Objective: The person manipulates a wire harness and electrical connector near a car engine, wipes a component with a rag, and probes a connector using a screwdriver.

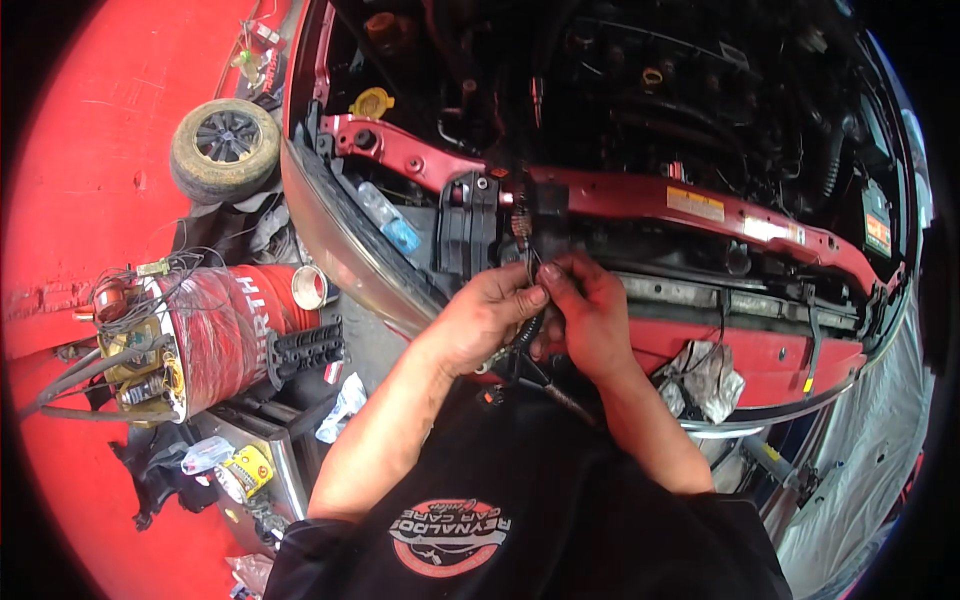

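At frame centre, wires point(533, 262) are pinched by fingertips point(537, 297) of left hand point(488, 318) and right hand point(597, 318); work seems unfinished, completed steps unclear.

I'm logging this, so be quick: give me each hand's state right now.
Left hand: closed, holding dark wiring between thumb and fingers.
Right hand: closed, pinching the same wiring.

A red crossbar point(630, 197) is blocking passage ahead, while open room is separating the right hand point(594, 312) from a crumpled bundle point(712, 382).
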### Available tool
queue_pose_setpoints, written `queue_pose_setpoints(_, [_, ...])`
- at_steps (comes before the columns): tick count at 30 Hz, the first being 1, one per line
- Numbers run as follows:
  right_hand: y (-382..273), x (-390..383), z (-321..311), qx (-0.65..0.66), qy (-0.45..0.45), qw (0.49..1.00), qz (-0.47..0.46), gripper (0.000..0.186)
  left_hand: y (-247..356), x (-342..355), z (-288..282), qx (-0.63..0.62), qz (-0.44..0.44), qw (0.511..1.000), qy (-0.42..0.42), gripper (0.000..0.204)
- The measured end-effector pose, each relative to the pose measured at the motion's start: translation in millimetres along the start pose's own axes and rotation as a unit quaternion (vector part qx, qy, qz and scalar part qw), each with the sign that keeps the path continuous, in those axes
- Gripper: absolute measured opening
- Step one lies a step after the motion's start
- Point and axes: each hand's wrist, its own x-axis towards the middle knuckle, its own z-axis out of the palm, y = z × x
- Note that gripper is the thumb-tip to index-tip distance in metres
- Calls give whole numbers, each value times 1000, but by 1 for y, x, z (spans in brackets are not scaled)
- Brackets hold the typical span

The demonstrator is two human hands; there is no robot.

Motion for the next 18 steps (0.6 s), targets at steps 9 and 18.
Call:
queue_pose_setpoints(9, [-8, 15, 4, -3, 27, 998, -59, 16, -1, 5, -3, 51, -13, 983, 177, 26])
queue_pose_setpoints(18, [8, 20, 7, -213, 31, 971, -106, 21, 8, -6, 6, 8, -32, 985, 167, 28])
